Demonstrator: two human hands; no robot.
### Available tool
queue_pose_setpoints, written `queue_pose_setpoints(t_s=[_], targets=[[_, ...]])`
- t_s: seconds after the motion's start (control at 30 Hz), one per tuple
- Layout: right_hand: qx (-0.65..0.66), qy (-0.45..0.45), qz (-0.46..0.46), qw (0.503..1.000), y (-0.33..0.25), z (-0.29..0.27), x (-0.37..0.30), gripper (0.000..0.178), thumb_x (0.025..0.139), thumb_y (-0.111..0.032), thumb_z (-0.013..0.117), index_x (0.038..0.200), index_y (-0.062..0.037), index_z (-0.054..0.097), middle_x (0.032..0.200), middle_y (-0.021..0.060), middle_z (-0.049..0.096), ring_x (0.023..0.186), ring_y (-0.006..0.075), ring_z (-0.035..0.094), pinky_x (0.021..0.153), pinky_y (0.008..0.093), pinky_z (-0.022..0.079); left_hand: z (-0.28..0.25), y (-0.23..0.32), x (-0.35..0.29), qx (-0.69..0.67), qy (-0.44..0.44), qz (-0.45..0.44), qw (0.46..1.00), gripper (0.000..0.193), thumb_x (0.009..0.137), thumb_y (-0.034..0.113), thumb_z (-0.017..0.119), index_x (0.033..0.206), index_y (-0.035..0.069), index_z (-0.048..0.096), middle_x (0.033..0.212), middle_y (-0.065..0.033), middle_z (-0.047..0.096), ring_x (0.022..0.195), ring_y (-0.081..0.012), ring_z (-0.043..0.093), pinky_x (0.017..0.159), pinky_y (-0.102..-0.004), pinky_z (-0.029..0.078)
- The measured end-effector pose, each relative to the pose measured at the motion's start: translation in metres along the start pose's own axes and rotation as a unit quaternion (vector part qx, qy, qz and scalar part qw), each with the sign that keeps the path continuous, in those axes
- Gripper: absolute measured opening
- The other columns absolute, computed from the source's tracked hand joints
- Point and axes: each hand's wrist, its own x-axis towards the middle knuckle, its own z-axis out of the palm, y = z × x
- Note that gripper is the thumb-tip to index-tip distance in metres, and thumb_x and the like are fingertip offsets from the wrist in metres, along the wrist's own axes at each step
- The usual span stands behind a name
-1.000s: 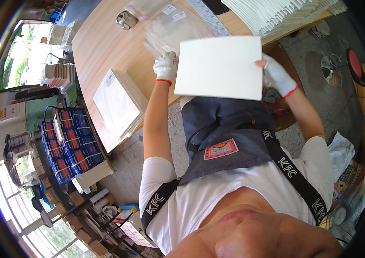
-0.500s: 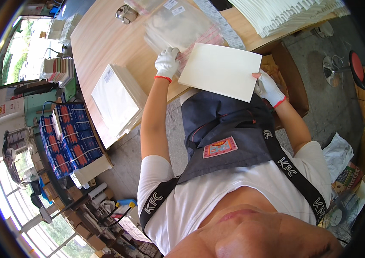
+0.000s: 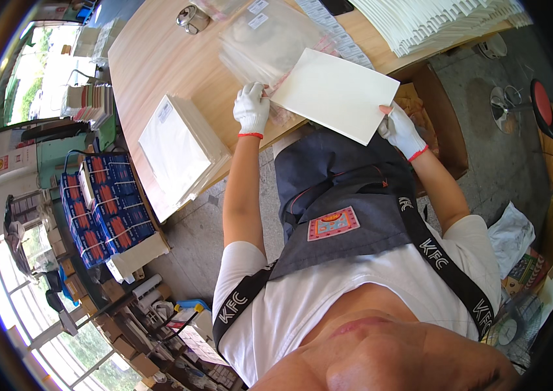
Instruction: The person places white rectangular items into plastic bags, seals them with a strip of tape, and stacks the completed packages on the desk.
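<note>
My right hand [image 3: 401, 130], in a white glove with a red cuff and a bare thumb tip, grips the right edge of a cream-white rectangular pad or board [image 3: 335, 94]. The pad is tilted, its left corner close to my left hand [image 3: 251, 111]. That hand wears a matching glove, and its fingers are closed at the near edge of the clear plastic bags [image 3: 266, 42] lying flat on the table. The pad covers part of the bags, so whether its corner is inside one is hidden.
On the wooden table [image 3: 159, 65], a stack of wrapped white pads [image 3: 175, 143] lies left, a metal pot [image 3: 192, 19] farther back. A large pile of white pads [image 3: 433, 23] stands far right. An open cardboard box [image 3: 446, 117] sits below the table's right edge.
The pad has turned clockwise, its far edge shifting away from me. My left hand has drawn slightly nearer to me, along with the bag edge. My right hand still holds the pad.
</note>
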Motion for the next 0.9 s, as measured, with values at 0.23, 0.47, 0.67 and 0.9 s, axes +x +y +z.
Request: queue_pose_setpoints(t_s=[0.23,0.47,0.67,0.9], targets=[[0.034,0.026,-0.009,0.999,0.017,0.004,0.0,0.041,0.084,-0.015,0.061,0.121,-0.0087,0.047,0.103,0.002,0.059,0.078,0.0071,0.06,0.051,0.0166,0.046,0.001,-0.001,-0.008,-0.262,-0.007,0.004,0.965,0.034,0.072,-0.004,0.054,0.1,0.013,0.063,0.087,-0.0059,0.059,0.068,-0.0208,0.056,0.064,-0.0325,0.047],[0.012,0.04,-0.049,0.998,0.026,0.044,-0.025,0.035,0.085,-0.02,0.059,0.114,-0.0053,0.046,0.08,0.0037,0.057,0.051,0.0096,0.051,0.04,0.0217,0.037,0.032,0.064,-0.081,-0.526,0.164,-0.205,0.809,0.061,0.079,-0.01,0.055,0.134,0.008,0.035,0.109,-0.0139,0.059,0.092,-0.021,0.06,0.08,-0.0294,0.049],[-0.033,-0.021,-0.039,0.998,0.015,0.066,-0.034,0.036,0.087,-0.021,0.056,0.116,-0.0037,0.044,0.076,0.0069,0.058,0.047,0.0119,0.054,0.038,0.0233,0.041,0.074,0.077,-0.073,-0.75,0.141,-0.355,0.54,0.015,0.09,0.005,0.053,0.102,0.0,0.057,0.094,-0.0072,0.063,0.08,-0.0173,0.063,0.068,-0.0293,0.053],[-0.067,0.1,0.073,0.99,0.04,0.072,-0.017,0.03,0.092,-0.018,0.054,0.118,-0.0067,0.046,0.091,0.009,0.061,0.072,0.0194,0.065,0.063,0.0309,0.057,0.098,0.093,-0.151,-0.756,-0.01,-0.369,0.54,0.019,0.09,0.009,0.052,0.107,0.002,0.055,0.095,-0.0107,0.064,0.078,-0.0218,0.065,0.066,-0.0321,0.056]])
